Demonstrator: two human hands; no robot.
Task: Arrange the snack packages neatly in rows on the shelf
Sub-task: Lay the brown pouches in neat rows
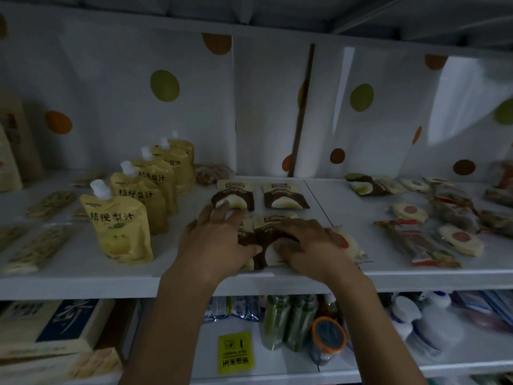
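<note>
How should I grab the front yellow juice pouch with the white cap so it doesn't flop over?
Probably wrap your fingers round the neck just under the white cap of the front pouch, coming down from above. It stands upright, the cap sticks up free, and another pouch stands close behind it.

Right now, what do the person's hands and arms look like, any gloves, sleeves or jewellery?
The left hand and right hand are bare: no gloves, rings or watch visible. Both forearms are uncovered, with no sleeve in view. The light is dim, so small details could be missed.
</note>
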